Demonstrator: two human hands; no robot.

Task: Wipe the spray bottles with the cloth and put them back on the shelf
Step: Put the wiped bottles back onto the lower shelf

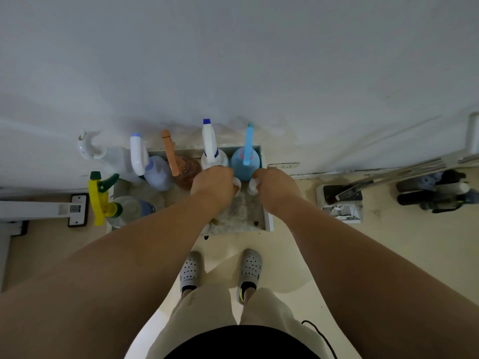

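Several spray bottles stand on a low speckled shelf (246,216) against the wall. From the left: a clear bottle (111,158), a lilac bottle (156,174), an amber bottle with an orange trigger (188,169), a white bottle with a blue nozzle (211,149) and a blue bottle (245,161). A bottle with a yellow and green trigger (103,200) stands at the front left. My left hand (212,186) is just in front of the white bottle, my right hand (274,189) in front of the blue one. Both are curled, each with a bit of white cloth (252,187) showing from its fingers.
A dustpan and long-handled broom (340,200) lie on the floor to the right, with dark objects (435,195) beyond them. A white flat mop head (76,209) is at the left. A wall socket (283,166) sits beside the shelf. My feet stand just before it.
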